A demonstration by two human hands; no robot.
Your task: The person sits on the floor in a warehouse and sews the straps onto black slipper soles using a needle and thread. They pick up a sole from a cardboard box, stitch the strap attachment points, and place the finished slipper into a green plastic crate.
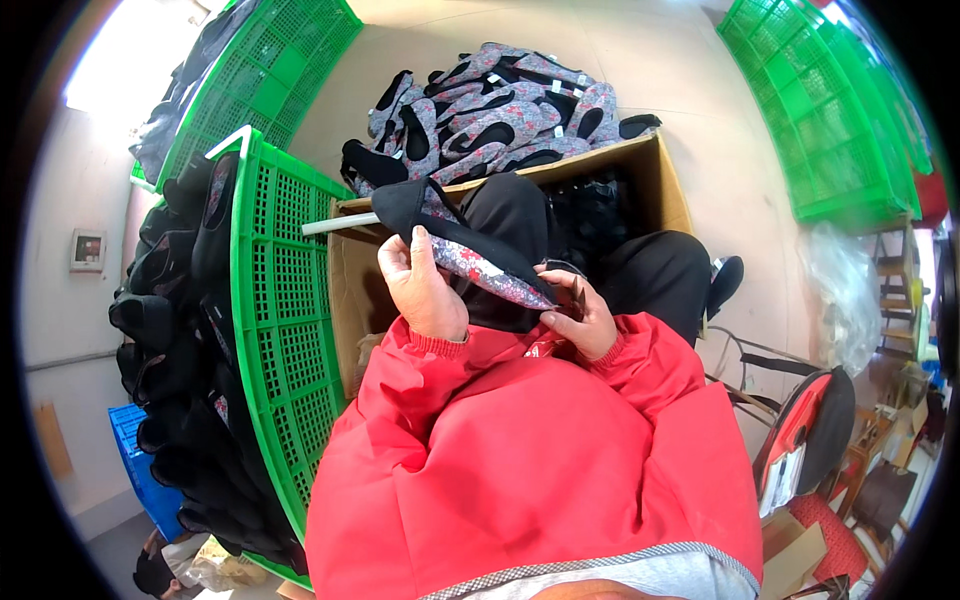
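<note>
A black shoe with grey, white and pink floral fabric (485, 274) is held across my lap, its black end pointing up and left. My left hand (428, 297) grips its side near that end, thumb on the edge. At the other, narrower end my right hand (588, 320) pinches the rim between thumb and fingers. A small dark, pointed thing (578, 291) shows at my right fingers; its kind is hard to make out. Behind the black end, a pale rod (341, 224) sticks out to the left.
A heap of floral shoes (500, 115) lies beyond an open cardboard box (668, 190), which has black things inside. On the left, a green crate (285, 270) stands beside many black shoes (150, 320). More green crates (800, 110) are stacked at right, near a bag (805, 430).
</note>
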